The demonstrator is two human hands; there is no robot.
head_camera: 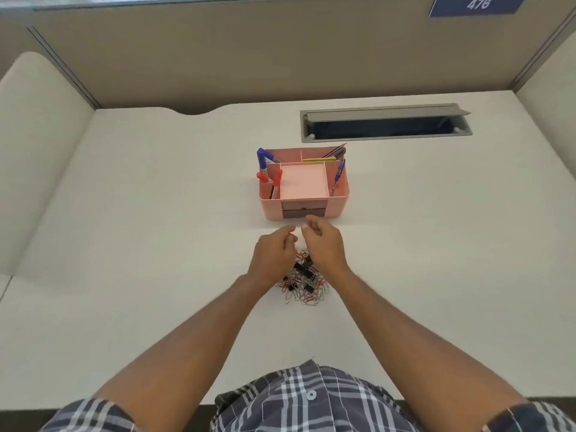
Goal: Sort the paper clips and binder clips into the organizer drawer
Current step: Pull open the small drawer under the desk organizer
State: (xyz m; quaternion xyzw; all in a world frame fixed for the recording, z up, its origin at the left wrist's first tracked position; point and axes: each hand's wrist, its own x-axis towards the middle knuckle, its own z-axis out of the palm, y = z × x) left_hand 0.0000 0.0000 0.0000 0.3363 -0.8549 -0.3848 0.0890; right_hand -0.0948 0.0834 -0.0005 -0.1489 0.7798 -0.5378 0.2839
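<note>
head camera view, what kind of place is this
Probably an office cubicle or study carrel: beige fabric partition walls enclose a white desk with a grey cable-access hatch, under a blue number sign.

One head cam only, wide-angle, looks fwd and steeply down from above the person's chest onto the counter (pixel 156 213); hands (pixel 299 247) near frame centre, partition wall (pixel 218 57) at top.

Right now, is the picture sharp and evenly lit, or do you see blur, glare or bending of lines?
Head view: light is soft and even, with faint shadows under the hands and no glare on the desk; wide-angle bending curves the partition edges; the clips are too small and soft to tell apart singly; the organizer is fairly sharp.
</note>
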